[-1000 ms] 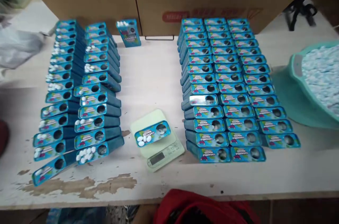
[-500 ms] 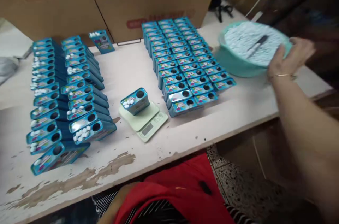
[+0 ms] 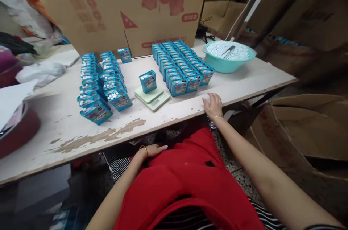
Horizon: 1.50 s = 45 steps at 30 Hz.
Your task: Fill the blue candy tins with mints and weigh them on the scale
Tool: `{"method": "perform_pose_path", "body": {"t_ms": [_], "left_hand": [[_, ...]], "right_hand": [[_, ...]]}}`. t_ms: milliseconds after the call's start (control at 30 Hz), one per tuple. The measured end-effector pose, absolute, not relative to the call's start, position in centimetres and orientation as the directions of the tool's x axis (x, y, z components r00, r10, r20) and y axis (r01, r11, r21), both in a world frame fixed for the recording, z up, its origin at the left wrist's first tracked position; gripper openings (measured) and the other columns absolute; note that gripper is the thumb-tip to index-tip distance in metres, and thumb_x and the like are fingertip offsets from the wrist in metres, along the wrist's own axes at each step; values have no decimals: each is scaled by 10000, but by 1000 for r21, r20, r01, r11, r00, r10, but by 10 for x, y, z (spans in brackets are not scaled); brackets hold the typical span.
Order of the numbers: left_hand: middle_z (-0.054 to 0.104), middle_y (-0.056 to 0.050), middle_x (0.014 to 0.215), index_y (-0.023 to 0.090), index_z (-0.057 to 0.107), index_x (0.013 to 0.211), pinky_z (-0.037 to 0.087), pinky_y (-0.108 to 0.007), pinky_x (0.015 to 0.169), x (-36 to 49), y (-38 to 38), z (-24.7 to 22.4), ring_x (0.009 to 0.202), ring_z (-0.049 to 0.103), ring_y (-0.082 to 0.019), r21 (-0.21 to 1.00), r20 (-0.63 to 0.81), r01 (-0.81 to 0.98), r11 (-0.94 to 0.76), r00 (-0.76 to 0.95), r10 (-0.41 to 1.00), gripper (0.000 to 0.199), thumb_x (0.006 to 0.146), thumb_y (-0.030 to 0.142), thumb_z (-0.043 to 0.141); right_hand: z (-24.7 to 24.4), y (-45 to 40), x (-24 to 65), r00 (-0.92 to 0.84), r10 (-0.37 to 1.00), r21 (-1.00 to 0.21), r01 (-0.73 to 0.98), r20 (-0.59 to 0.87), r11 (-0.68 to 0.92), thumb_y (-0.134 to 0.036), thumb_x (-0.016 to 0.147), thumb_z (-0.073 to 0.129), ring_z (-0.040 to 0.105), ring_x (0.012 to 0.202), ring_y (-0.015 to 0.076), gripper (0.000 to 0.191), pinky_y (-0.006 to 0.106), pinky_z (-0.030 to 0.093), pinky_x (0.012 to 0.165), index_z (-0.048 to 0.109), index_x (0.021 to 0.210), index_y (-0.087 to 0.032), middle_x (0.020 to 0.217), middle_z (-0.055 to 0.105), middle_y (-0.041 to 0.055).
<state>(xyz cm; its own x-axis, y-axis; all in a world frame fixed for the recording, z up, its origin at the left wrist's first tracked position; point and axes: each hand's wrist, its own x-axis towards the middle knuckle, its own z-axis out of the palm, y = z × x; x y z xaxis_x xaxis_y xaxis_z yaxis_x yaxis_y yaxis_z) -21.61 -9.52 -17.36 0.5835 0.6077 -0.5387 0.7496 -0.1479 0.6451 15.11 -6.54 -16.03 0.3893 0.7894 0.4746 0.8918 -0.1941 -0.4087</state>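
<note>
Right hand: your right hand point(image 3: 212, 105) lies flat on the near edge of the surface point(image 3: 244, 81), fingers spread, holding nothing.
Left hand: your left hand point(image 3: 152, 150) rests on your lap, fingers loose, empty.
Nearest boxes: the blue boxes point(image 3: 181, 66) stand just beyond the right hand.

**Tins, scale and bowl among cartons**

Two blocks of blue tins stand in rows, one left point(image 3: 102, 88) and one right point(image 3: 181, 65), well apart. Between them a pale green scale point(image 3: 152, 98) carries a single upright tin point(image 3: 148, 81). Far right sits a teal bowl point(image 3: 230, 57) heaped with white pieces, with what may be a dark scoop in it. Big cardboard cartons point(image 3: 114, 5) stand behind; a white plastic bag point(image 3: 40, 72) lies far left.
</note>
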Motion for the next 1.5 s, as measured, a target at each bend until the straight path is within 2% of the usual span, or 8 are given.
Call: {"method": "perform_pose_path", "body": {"t_ms": [133, 333, 633, 1033, 1133, 1267, 1367, 1500], "left_hand": [[633, -92, 1131, 158, 621, 1059, 453, -352, 924, -208, -101, -165, 1029, 593, -214, 593, -608, 783, -188, 588, 533, 544, 823, 624, 469], [652, -116, 1131, 153, 641, 1043, 429, -313, 894, -198, -97, -151, 1015, 604, -253, 540, -562, 808, -236, 555, 614, 743, 751, 772, 352], [644, -62, 940, 137, 611, 931, 457, -380, 868, -185, -108, -146, 871, 598, -161, 542, -441, 783, -305, 574, 690, 530, 887, 604, 363], [618, -52, 775, 145, 599, 777, 421, -303, 724, -210, -112, -151, 711, 550, -137, 555, -294, 805, -210, 426, 856, 478, 895, 549, 374], [629, -75, 787, 161, 605, 766, 390, -285, 703, -222, -117, -139, 734, 555, -157, 585, -232, 779, -226, 428, 874, 415, 890, 493, 388], [639, -34, 809, 189, 619, 785, 390, -253, 675, -241, -127, -113, 731, 551, -140, 672, -188, 663, -331, 584, 789, 287, 832, 447, 504], [641, -17, 830, 199, 621, 823, 401, -246, 691, -258, -125, -89, 749, 552, -132, 714, -160, 596, -368, 650, 743, 265, 838, 435, 503], [630, -30, 831, 194, 591, 829, 406, -273, 722, -275, -104, -64, 770, 546, -147, 742, -95, 572, -348, 604, 791, 322, 882, 467, 428]], "right_hand": [[-162, -62, 151, 385, 793, -389, 898, 473, -204, -444, 904, 358, 311, 1311, 314, 517, 492, 277, 1075, 495, 1270, -106, 1326, 470, 192], [-166, -56, 154, 402, 795, -368, 897, 454, -244, -453, 911, 345, 289, 1318, 340, 548, 512, 268, 1060, 501, 1278, -78, 1336, 456, 219], [-168, -52, 155, 422, 798, -355, 892, 431, -280, -448, 904, 379, 284, 1325, 333, 541, 491, 243, 1075, 499, 1289, -87, 1322, 471, 200], [-178, -63, 159, 365, 834, -339, 912, 414, -231, -435, 906, 382, 271, 1306, 312, 519, 466, 235, 1086, 487, 1274, -85, 1304, 468, 223], [-178, -62, 159, 337, 833, -315, 926, 438, -209, -439, 895, 356, 326, 1275, 316, 518, 486, 274, 1068, 510, 1243, -88, 1264, 499, 218], [-180, -58, 157, 308, 828, -288, 939, 468, -187, -441, 875, 347, 383, 1245, 331, 513, 529, 318, 1040, 543, 1203, -99, 1210, 539, 205], [-182, -56, 156, 311, 822, -289, 939, 476, -187, -457, 872, 337, 355, 1276, 339, 538, 540, 321, 1044, 543, 1208, -91, 1254, 512, 213], [-184, -57, 156, 318, 825, -297, 935, 466, -193, -487, 882, 318, 308, 1324, 335, 580, 537, 315, 1063, 518, 1247, -84, 1346, 444, 213]]}}
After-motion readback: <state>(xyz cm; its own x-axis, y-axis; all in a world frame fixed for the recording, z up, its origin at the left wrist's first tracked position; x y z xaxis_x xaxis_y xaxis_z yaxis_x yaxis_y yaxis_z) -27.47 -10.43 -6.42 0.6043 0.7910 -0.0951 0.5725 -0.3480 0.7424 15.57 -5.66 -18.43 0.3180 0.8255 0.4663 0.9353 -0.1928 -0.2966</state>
